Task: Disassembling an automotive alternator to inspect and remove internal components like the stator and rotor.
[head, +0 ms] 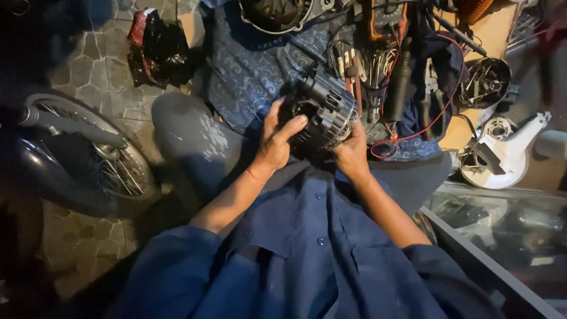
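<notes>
Both my hands hold a dark metal alternator [323,109] above my lap. My left hand [276,140] grips its left side, with the thumb laid over the front face. My right hand [352,155] cups it from below on the right, and the fingers are partly hidden behind the housing. The ribbed, silvery end of the alternator points up and to the right. I wear a blue button shirt and grey trousers.
A blue patterned cloth [248,65] on the floor carries hand tools [378,71], a meter [387,20] and a red wire [425,127]. A motorcycle wheel [88,153] is at the left. White and black machine parts [499,150] lie at the right, and a glass case [502,224] is lower right.
</notes>
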